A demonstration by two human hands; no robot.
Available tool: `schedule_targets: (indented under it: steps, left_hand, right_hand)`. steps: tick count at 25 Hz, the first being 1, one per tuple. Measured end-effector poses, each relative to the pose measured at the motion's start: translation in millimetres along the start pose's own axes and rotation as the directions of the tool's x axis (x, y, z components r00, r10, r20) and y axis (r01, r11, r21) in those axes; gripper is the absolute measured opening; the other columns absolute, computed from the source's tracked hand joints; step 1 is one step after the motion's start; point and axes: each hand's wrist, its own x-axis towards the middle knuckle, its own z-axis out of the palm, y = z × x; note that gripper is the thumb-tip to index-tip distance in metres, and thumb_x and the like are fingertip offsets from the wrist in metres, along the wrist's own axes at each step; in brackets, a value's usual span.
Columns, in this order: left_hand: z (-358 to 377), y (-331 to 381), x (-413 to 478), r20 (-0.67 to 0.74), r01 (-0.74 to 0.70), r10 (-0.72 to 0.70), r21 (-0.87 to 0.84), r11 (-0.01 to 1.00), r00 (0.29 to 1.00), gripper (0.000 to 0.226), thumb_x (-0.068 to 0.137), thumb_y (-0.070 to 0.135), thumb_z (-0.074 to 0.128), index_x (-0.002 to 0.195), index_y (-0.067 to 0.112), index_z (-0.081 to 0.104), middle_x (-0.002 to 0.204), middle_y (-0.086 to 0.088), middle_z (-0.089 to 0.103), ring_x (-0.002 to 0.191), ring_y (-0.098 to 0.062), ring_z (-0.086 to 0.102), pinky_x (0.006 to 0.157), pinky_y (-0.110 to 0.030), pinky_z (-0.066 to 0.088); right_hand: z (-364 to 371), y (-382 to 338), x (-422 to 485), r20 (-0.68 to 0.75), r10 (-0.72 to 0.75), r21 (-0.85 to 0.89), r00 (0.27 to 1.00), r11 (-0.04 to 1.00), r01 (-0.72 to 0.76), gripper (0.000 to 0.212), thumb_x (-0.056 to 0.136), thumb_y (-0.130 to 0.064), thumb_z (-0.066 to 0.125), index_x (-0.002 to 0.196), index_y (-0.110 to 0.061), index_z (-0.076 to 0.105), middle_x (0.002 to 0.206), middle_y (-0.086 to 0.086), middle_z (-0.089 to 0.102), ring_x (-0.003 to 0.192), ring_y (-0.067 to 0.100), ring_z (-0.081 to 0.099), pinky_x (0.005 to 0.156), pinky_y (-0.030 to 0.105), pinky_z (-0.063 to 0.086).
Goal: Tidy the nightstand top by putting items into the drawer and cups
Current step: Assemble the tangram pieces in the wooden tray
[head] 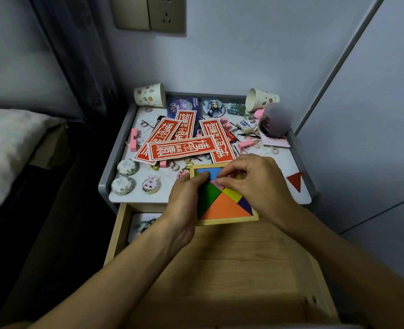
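The left hand [184,198] is clamped on the left rim of the tray [227,220], which is set at the front edge of the counter [163,195], overhanging the open drawer [220,257]. A pink piece [216,184] is pinched by the right hand [255,184]. The tray is judged light and stiff, its pieces loose, so it is best held level by both side rims. A red triangle [295,181] is left rightmost.

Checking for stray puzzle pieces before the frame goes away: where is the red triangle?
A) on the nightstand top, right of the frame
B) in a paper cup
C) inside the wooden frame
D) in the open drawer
A: the red triangle lies on the nightstand top, to the right of the tangram frame and apart from it.
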Motion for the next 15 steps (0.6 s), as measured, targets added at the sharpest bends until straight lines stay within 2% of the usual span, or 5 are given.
schedule_targets:
  steps: [5,8,10,12,15]
  left_hand:
    - [-0.5,0.8,-1.2,0.025,-0.004,0.005,-0.029,1.000,1.000,0.031,0.093,0.023,0.061,0.120,0.009,0.065,0.103,-0.019,0.073,0.094,-0.036,0.071,0.081,-0.041,0.057]
    - [-0.1,1.2,-1.0,-0.007,-0.013,0.013,-0.013,1.000,1.000,0.029,0.091,0.025,0.067,0.118,0.013,0.064,0.100,-0.014,0.075,0.091,-0.034,0.072,0.085,-0.046,0.058]
    - [-1.3,0.6,-0.1,-0.035,-0.011,0.010,-0.013,1.000,0.999,0.031,0.089,0.025,0.070,0.116,0.014,0.063,0.099,-0.012,0.075,0.090,-0.032,0.073,0.084,-0.045,0.058]
    - [-2.8,0.2,0.9,-0.059,-0.020,0.019,-0.017,1.000,0.998,0.029,0.088,0.025,0.071,0.114,0.014,0.063,0.098,-0.011,0.076,0.090,-0.030,0.073,0.080,-0.041,0.058]
    - [-5.6,1.9,-0.3,-0.091,-0.046,0.044,-0.027,0.999,0.995,0.025,0.089,0.024,0.070,0.111,0.013,0.064,0.097,-0.011,0.076,0.089,-0.031,0.073,0.085,-0.045,0.058]
  right_hand:
    - [6.2,-0.6,0.7,-0.052,-0.047,-0.124,0.998,0.991,0.040,0.017,0.077,-0.038,0.078,0.087,-0.025,0.075,0.088,-0.009,0.058,0.087,0.010,0.055,0.068,0.030,0.048]
    - [3.7,-0.1,3.2,-0.137,-0.051,-0.007,0.989,0.999,0.050,0.012,0.084,-0.028,0.073,0.091,-0.018,0.074,0.088,-0.006,0.060,0.081,0.004,0.055,0.069,0.020,0.046]
    - [-5.7,3.0,7.7,-0.187,0.030,0.090,0.982,0.996,-0.013,0.012,0.088,-0.024,0.069,0.095,-0.016,0.073,0.091,-0.006,0.063,0.078,-0.003,0.055,0.066,0.010,0.041]
    - [-18.5,16.1,11.8,-0.187,0.131,0.104,0.974,0.988,-0.113,0.013,0.090,-0.022,0.066,0.100,-0.016,0.071,0.094,-0.004,0.066,0.075,-0.005,0.055,0.064,0.011,0.045]
    - [-38.5,60.8,13.2,-0.125,0.266,-0.299,0.956,0.909,-0.292,0.017,0.089,-0.025,0.068,0.105,-0.019,0.069,0.106,0.002,0.063,0.086,0.012,0.057,0.073,0.029,0.046]
